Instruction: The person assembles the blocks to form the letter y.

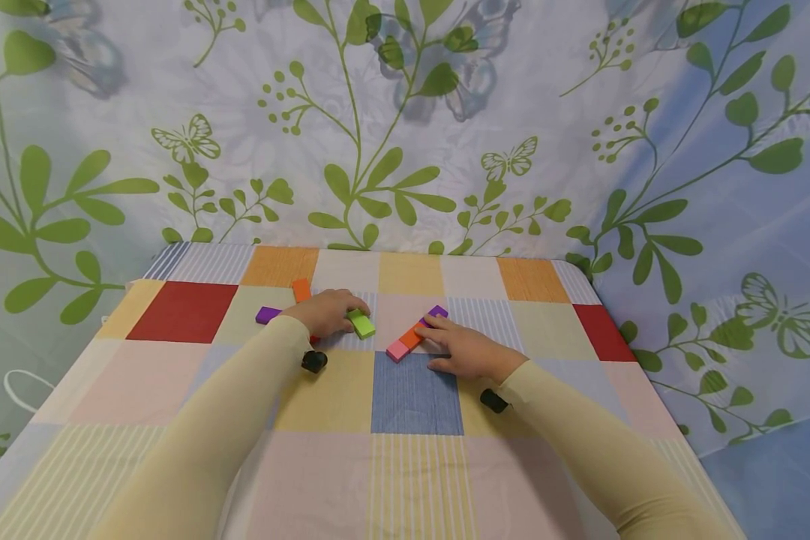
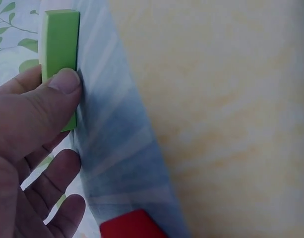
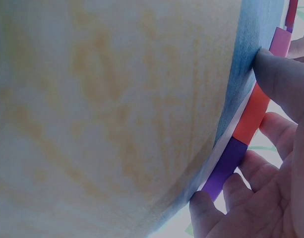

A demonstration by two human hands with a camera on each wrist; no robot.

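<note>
Cream fabric sleeves (image 1: 580,442) cross patchwork cloth (image 1: 415,480); the left hand (image 1: 325,310) pinches a smooth lime-green rectangular block (image 1: 361,325); the right hand (image 1: 474,351), fingers slightly bent, grips a straight pink-orange-purple block row (image 1: 410,339).

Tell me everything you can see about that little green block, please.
The green block is bright lime, oblong and flat-sided, with straight edges and a plain, smooth-looking surface; whether it is wood or plastic I cannot tell. The left hand pinches it, the thumb covering part of one side. It lies on or just above the patchwork cloth, over a striped patch, apart from the pink, orange and purple row.
</note>
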